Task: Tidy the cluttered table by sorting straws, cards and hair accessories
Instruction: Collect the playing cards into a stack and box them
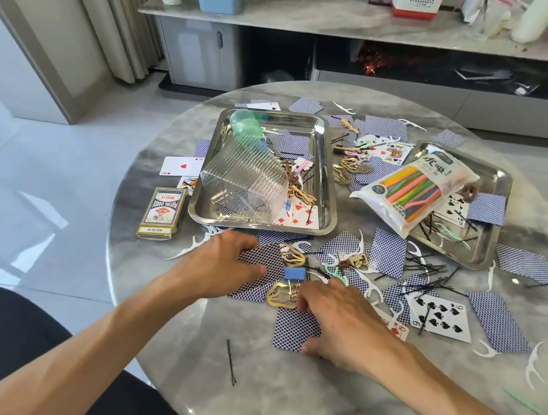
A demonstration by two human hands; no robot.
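Blue-backed playing cards lie scattered over the round marble table (277, 397). My left hand (220, 266) rests on a face-down card (261, 259), fingers curled at its edge. My right hand (341, 322) lies over another face-down card (292, 330), its fingertips close to a blue binder clip (293, 274) and gold hair clips (280, 297). A bag of coloured straws (412, 190) leans on the right steel tray (481, 253). The left steel tray (331, 193) holds a tipped clear cup (244, 183), cards and hair clips. Black bobby pins (427, 271) lie in a loose heap.
A playing-card box (161, 212) stands left of the left tray. White floss picks (534, 365) are strewn around the table. One bobby pin (231, 362) lies near the front edge. A grey sideboard (357, 24) runs behind the table.
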